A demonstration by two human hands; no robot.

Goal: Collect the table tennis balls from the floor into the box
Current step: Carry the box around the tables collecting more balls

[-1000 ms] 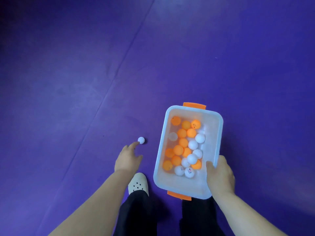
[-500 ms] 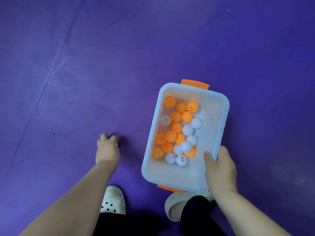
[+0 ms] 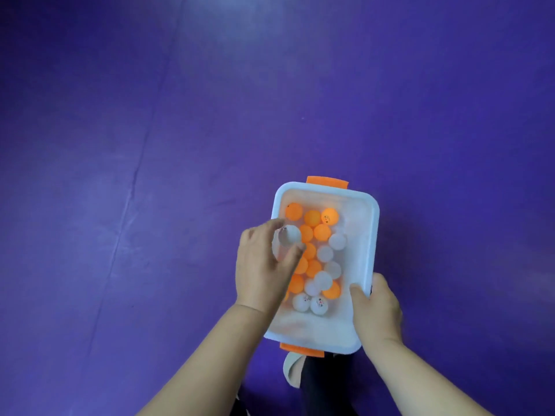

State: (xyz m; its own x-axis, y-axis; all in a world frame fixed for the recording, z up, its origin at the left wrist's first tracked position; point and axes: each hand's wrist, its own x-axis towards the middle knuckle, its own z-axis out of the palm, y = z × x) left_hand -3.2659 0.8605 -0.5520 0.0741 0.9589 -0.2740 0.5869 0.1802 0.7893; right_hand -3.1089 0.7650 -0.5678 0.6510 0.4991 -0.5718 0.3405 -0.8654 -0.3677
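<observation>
A white plastic box (image 3: 374, 235) with orange end clips is held above the purple floor. Several orange balls (image 3: 312, 217) and white balls (image 3: 318, 305) lie inside it. My right hand (image 3: 378, 310) grips the box's right rim near its near corner, thumb inside the wall. My left hand (image 3: 261, 265) reaches over the box's left rim. A white table tennis ball (image 3: 290, 235) sits between its index fingertip and thumb, just above the balls in the box. No loose ball shows on the floor.
The purple floor mat (image 3: 420, 115) fills the view, with a seam (image 3: 129, 205) running diagonally on the left. Below the box I see a beige shoe (image 3: 292, 370) and dark trouser legs (image 3: 324, 388).
My left hand picked the white ball off the floor and carried it right, over the box. The view swung so the box now sits lower and more centred.
</observation>
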